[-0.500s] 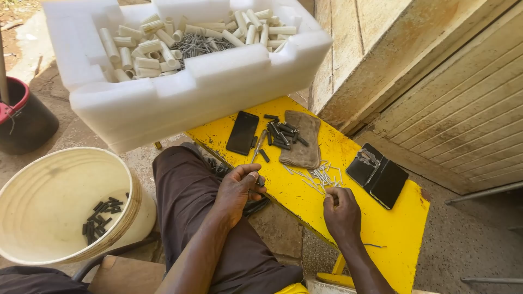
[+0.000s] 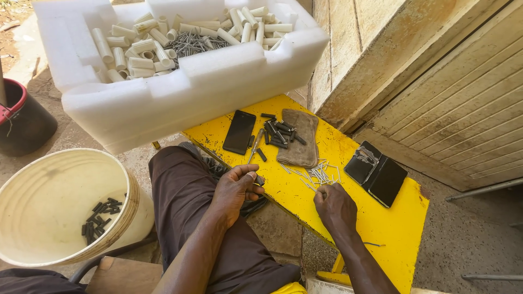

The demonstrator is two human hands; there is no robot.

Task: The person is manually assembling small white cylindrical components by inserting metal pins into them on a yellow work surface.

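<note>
Left hand (image 2: 235, 188), frame centre: fingers curled, pinching a small dark tube (image 2: 259, 180). Right hand (image 2: 333, 207), lower right: knuckles up, fingertips pinched on loose nails (image 2: 318, 174), yellow board (image 2: 381, 223).

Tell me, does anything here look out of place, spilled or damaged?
Mostly the yellow board: its paint is scuffed and stained. Thin nails lie loose in a scattered heap by the right hand, and a few dark pieces lie off the cloth. Nothing looks broken or tipped over.
</note>
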